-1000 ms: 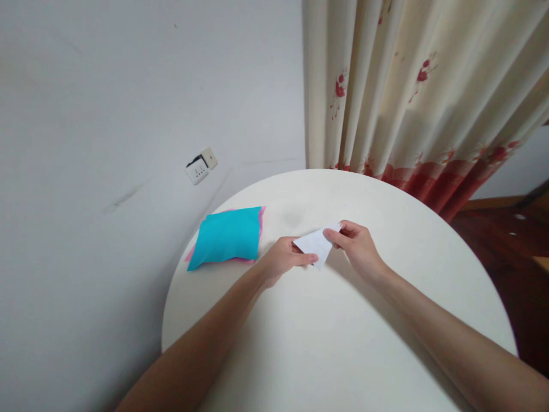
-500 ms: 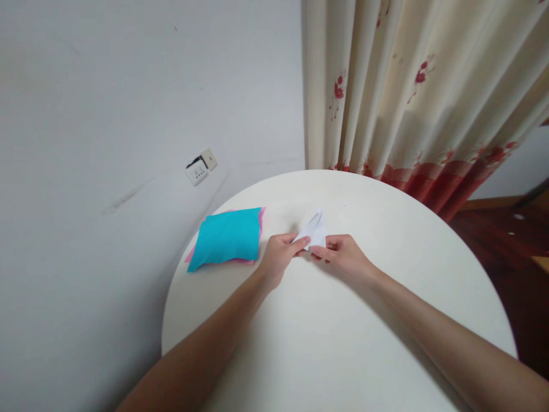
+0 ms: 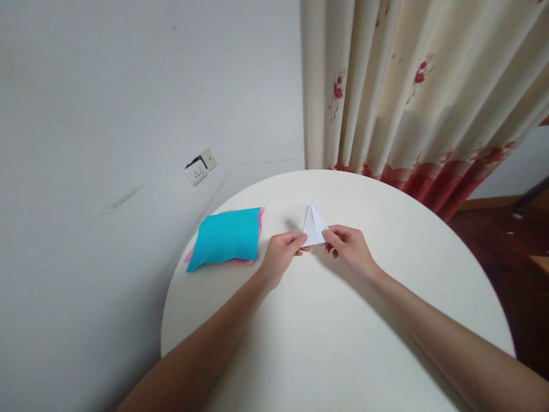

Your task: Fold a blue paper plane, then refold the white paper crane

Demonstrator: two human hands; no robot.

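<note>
Two bare forearms reach in from the near edge of the round white table (image 3: 343, 343) and meet above its middle. The left hand (image 3: 281, 254) and the right hand (image 3: 348, 247) each pinch a lower corner of one folded white paper triangle (image 3: 313, 224), thumb and fingers closed on the paper's edge, the left at the bottom left corner, the right at the bottom right. The triangle is held just above the tabletop, between the two hands. Its long axis runs from the pinched base to the tip, and the tip points away from the person, toward the curtain. A crease runs down it from tip to base.

Left of the hands, near the table's edge, lies one stack of coloured paper sheets (image 3: 227, 236), a turquoise sheet on top and pink edges showing beneath; how many sheets it holds cannot be told.

Farther off, one wall socket (image 3: 200, 167) sits on the grey wall (image 3: 128, 114), and one cream curtain (image 3: 407, 97) with red flowers hangs behind the table.
</note>
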